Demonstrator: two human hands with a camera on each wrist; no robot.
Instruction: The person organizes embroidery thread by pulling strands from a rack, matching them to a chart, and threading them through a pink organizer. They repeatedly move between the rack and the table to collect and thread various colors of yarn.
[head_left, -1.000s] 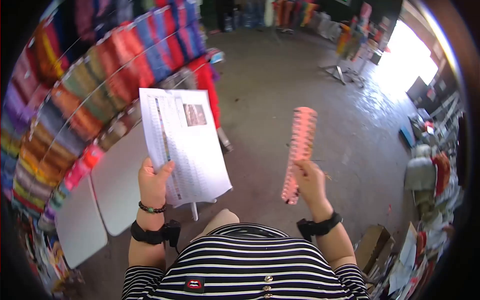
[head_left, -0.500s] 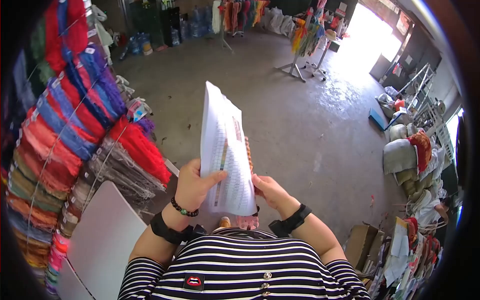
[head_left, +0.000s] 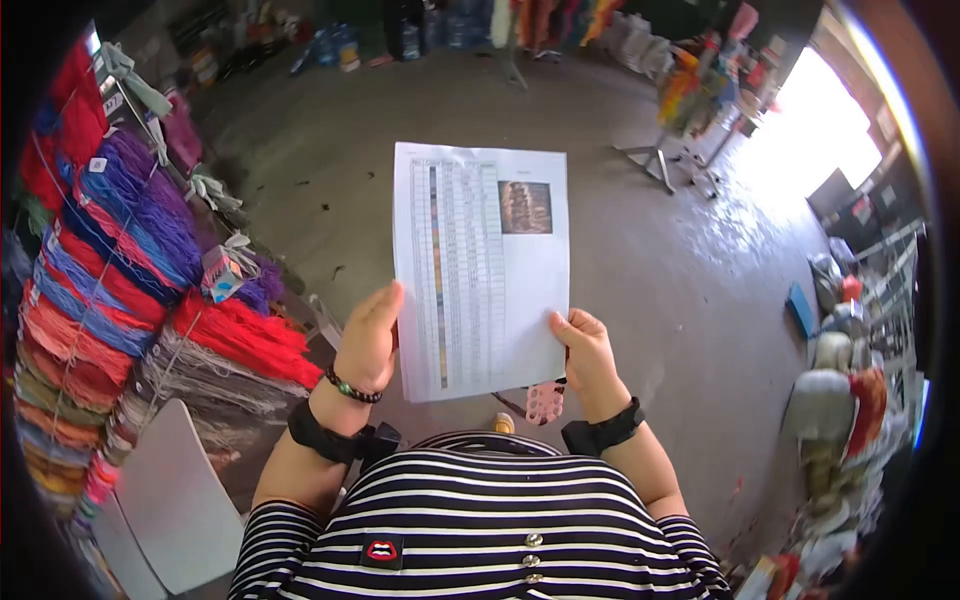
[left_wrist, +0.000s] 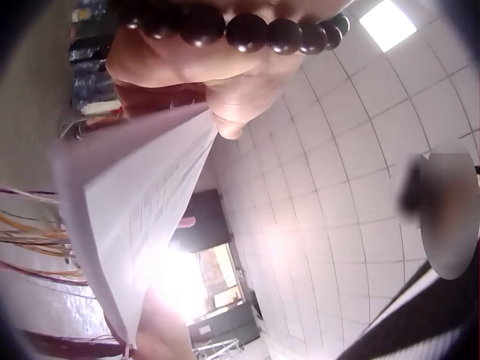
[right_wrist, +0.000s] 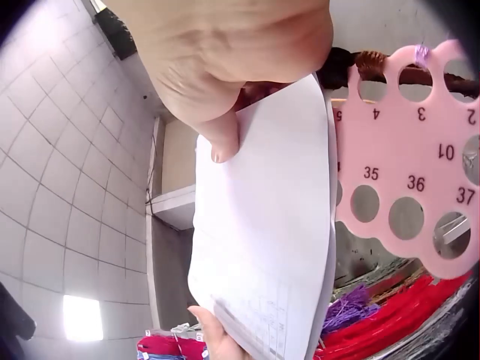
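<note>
A stack of printed sheets with a colour column and a small picture is held upright between both hands in the head view. My left hand grips its left edge, and my right hand pinches the right edge, thumb on the front. Behind the papers, a pink plate with holes shows below their lower edge. In the right wrist view the pink plate bears numbers and has threads looped through some holes; it lies behind the sheets, by my right hand's fingers, which are mostly hidden.
Racks of coloured yarn stand at the left, above a pale tabletop. Grey floor stretches ahead. Metal stands with yarn are near the bright doorway. Sacks and bundles line the right side.
The papers have turned from an edge-on angle to face the head camera, moving right. The pink plate, earlier in full view in the right hand, is now mostly behind them.
</note>
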